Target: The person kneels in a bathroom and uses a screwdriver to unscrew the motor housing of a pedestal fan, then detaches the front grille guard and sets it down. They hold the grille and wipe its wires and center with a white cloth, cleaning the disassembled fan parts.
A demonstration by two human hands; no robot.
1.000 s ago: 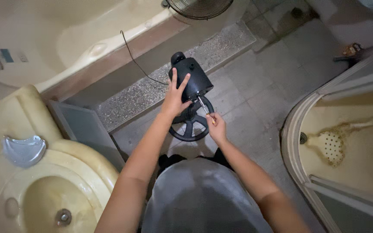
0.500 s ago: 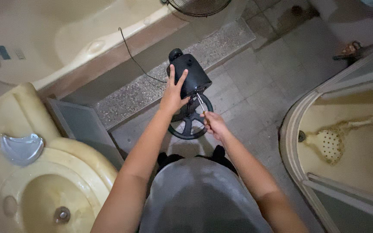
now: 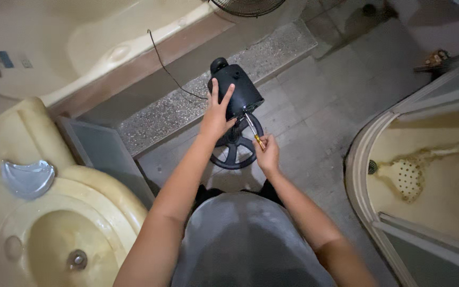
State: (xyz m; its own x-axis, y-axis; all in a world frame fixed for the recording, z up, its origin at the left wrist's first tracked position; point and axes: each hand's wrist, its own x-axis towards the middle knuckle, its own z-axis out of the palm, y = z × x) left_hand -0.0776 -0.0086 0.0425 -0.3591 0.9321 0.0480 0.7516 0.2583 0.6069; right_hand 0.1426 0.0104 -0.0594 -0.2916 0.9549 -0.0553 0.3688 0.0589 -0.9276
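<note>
Nearest the camera, below both hands, is the person's grey-clad lap (image 3: 251, 239), with both forearms reaching out over it. The right hand (image 3: 268, 155) is closed around the yellow handle of a screwdriver (image 3: 254, 131), whose shaft slants up and away to touch the lower edge of the motor housing (image 3: 236, 91). The left hand (image 3: 216, 118) lies flat and open on that black housing, fingers spread, gripping nothing. Under the two hands, between them, sits the round spoked base (image 3: 236, 151) on the grey tiled floor (image 3: 314, 106).

Left of the left arm is a yellowish sink (image 3: 54, 234) with a drain, and a clear dish (image 3: 26, 178) on its rim. Right of the right hand curves a shower tray (image 3: 431, 175) with a stained floor and drain.

Beyond the hands a thin cord (image 3: 168, 72) runs from the housing over a speckled step (image 3: 213, 95) to a bathtub (image 3: 81, 42). A fan grille (image 3: 246, 6) lies at the far edge.
</note>
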